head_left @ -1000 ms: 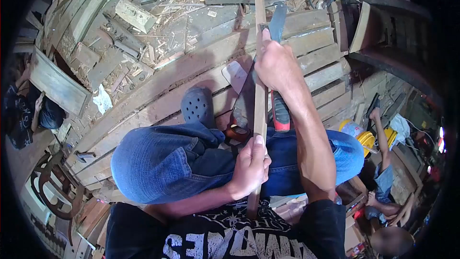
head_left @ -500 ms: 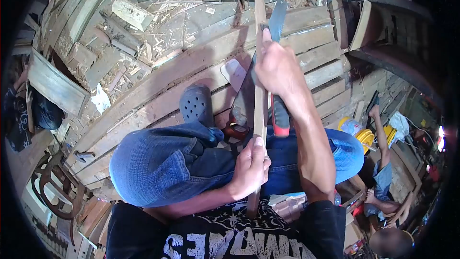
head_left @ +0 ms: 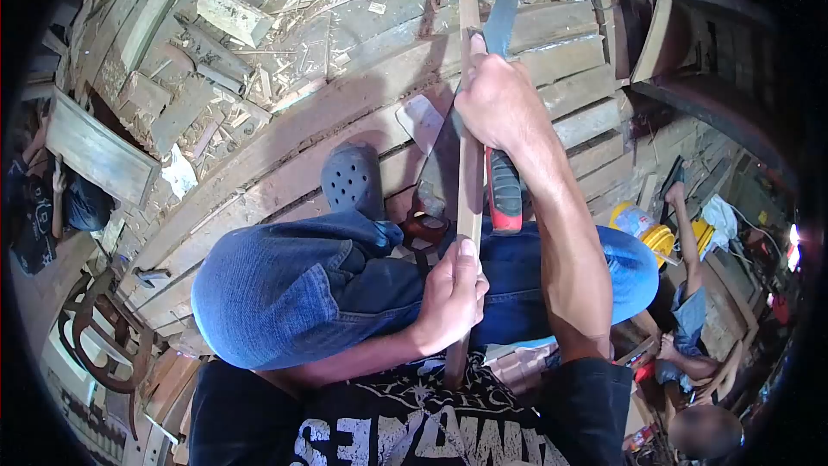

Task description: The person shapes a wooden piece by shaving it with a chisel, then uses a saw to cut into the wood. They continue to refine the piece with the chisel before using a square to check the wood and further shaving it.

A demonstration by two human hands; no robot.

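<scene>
My left hand (head_left: 453, 286) is closed around the near part of a long, narrow wooden strip (head_left: 469, 198), which runs from my shirt away from me. Farther along, my right hand (head_left: 500, 102) wraps over the same strip, a finger stretched along it. A small dark piece (head_left: 474, 34) shows at that fingertip; I cannot make out what it is. Below my right hand lies a handsaw with a red and black handle (head_left: 504, 194); its blade (head_left: 500, 22) sticks out beyond my knuckles. A second saw's dark blade (head_left: 442, 151) lies to the left of the strip, partly hidden.
I sit with jeans-clad legs crossed on a slatted wooden platform (head_left: 293, 151). Offcuts and shavings (head_left: 259, 86) litter the floor ahead. A dark wooden frame (head_left: 716, 112) stands at right, near yellow containers (head_left: 655, 240). Another person (head_left: 690, 328) sits at right, one more at far left (head_left: 56, 198).
My right hand has slid slightly away from me along the strip, and the dark piece at its fingertip moved with it. My left hand keeps its hold in nearly the same place.
</scene>
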